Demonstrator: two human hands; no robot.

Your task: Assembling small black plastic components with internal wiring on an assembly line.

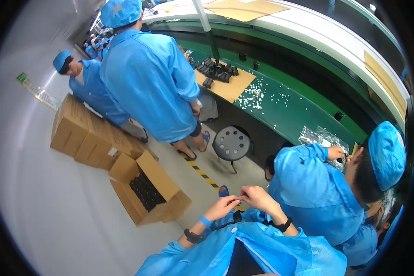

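In front of my body my left hand [222, 207] and my right hand [258, 198] meet, fingertips together. Both sets of fingers are closed in a pinch. Whatever sits between them, if anything, is too small to make out. A blue band [205, 221] circles my left wrist, with a black strap [194, 236] further up that forearm. Around my right wrist is another black strap [281, 225]. Both hands are in the air above the floor, apart from the workbench.
An open carton [172, 202] of black parts stands at left, by stacked closed cartons [85, 133]. A round stool [232, 143] is ahead. The green workbench [292, 122] holds black parts [216, 71] and scattered white pieces [253, 94]. A co-worker [315, 193] sits at right; another [147, 83] stands ahead.
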